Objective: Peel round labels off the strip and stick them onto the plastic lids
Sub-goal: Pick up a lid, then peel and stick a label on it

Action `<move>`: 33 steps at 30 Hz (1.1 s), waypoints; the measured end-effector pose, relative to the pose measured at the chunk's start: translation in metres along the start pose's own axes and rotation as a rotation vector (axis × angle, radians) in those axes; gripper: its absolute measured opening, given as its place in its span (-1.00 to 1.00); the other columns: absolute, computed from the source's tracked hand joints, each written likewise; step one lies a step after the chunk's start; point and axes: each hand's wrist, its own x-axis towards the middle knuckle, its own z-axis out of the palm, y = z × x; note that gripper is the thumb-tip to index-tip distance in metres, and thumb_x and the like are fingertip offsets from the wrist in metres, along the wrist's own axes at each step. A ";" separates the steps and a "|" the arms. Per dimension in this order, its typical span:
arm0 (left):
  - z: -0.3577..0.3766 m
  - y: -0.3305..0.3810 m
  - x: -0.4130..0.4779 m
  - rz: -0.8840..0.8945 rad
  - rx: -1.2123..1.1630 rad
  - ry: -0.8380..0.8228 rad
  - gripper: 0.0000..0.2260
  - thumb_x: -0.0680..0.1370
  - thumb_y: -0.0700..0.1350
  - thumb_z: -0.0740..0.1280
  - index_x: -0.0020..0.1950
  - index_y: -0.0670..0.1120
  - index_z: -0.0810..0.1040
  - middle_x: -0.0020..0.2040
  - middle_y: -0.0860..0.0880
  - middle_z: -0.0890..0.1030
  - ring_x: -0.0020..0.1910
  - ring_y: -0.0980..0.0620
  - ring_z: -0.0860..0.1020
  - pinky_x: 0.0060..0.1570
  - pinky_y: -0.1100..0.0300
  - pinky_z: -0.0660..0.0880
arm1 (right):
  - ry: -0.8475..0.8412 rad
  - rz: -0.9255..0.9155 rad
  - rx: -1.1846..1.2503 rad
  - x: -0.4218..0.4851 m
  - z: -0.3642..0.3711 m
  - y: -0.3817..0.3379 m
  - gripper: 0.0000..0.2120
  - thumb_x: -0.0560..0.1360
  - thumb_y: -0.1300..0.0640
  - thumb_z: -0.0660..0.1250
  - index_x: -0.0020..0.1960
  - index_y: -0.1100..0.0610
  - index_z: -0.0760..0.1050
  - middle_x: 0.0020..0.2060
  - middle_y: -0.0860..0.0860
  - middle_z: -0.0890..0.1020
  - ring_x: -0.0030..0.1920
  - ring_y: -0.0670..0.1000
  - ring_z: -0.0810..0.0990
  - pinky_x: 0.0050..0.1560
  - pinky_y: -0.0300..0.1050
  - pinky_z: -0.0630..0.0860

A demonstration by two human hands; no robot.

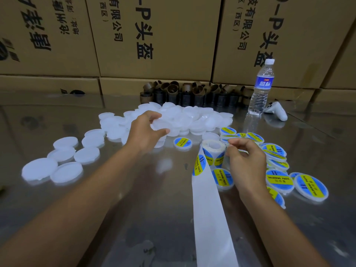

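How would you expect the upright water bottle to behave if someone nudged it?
Tall and narrow, the water bottle would probably tip easily. Being round, it might then roll across the shiny table. Its cap is on, so spills seem unlikely.

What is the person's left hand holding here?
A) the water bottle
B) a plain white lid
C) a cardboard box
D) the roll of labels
B: the left hand grips a plain white lid atop the pile; the roll of labels stands further right.
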 end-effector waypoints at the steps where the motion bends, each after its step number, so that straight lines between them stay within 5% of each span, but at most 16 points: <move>1: -0.001 0.008 -0.007 0.038 -0.037 -0.021 -0.58 0.43 -0.19 0.50 0.25 -0.13 0.50 0.18 0.00 0.54 0.13 0.11 0.46 -0.05 0.54 0.29 | -0.022 -0.004 0.016 -0.001 0.001 -0.002 -0.74 0.48 0.32 0.28 -0.19 -0.03 0.51 -0.24 -0.11 0.59 -0.37 -0.24 0.52 -0.37 -0.48 0.39; 6: 0.002 0.038 -0.053 0.144 -0.243 -0.181 -0.57 0.37 -0.24 0.53 0.20 -0.04 0.54 0.15 0.08 0.58 0.14 0.21 0.51 0.20 0.41 0.35 | -0.188 0.078 0.167 -0.006 0.001 -0.013 -0.87 0.54 0.22 0.28 -0.08 0.04 0.57 -0.33 -0.05 0.64 -0.42 -0.13 0.53 -0.41 -0.34 0.46; 16: 0.006 0.044 -0.074 0.255 -0.344 -0.350 -0.50 0.37 -0.31 0.52 0.21 0.06 0.50 0.22 0.08 0.56 0.23 0.19 0.49 0.25 0.32 0.38 | -0.411 0.175 0.183 -0.007 -0.001 -0.016 -0.89 0.53 0.19 0.30 -0.01 0.13 0.60 -0.52 -0.07 0.52 -0.53 -0.11 0.36 -0.44 -0.34 0.39; 22: 0.012 0.041 -0.072 -0.017 -0.677 -0.321 -0.64 0.49 -0.28 0.41 0.24 -0.01 0.50 0.19 -0.05 0.58 0.14 0.10 0.58 0.13 0.26 0.49 | -0.498 0.435 0.553 -0.006 -0.004 -0.021 -0.94 0.47 0.28 0.30 -0.16 0.16 0.50 -0.37 0.05 0.63 -0.43 -0.05 0.61 -0.36 -0.28 0.55; 27: 0.019 0.046 -0.071 -0.146 -0.964 -0.388 -0.77 0.56 -0.27 0.27 0.18 -0.08 0.55 0.08 -0.10 0.63 0.04 0.00 0.61 0.13 0.20 0.53 | -0.577 0.465 0.548 -0.009 -0.003 -0.023 -0.76 0.26 0.17 0.37 -0.09 0.18 0.47 -0.35 0.04 0.67 -0.32 -0.04 0.68 -0.36 -0.28 0.56; 33: 0.026 0.053 -0.076 -0.160 -1.074 -0.464 -0.76 0.64 -0.23 0.15 0.22 -0.05 0.51 0.10 -0.07 0.65 0.03 0.05 0.62 -0.01 0.21 0.56 | -0.724 0.451 0.479 -0.014 -0.002 -0.024 -0.74 0.27 0.13 0.38 -0.09 0.20 0.47 -0.29 0.03 0.69 -0.26 -0.07 0.69 -0.32 -0.30 0.57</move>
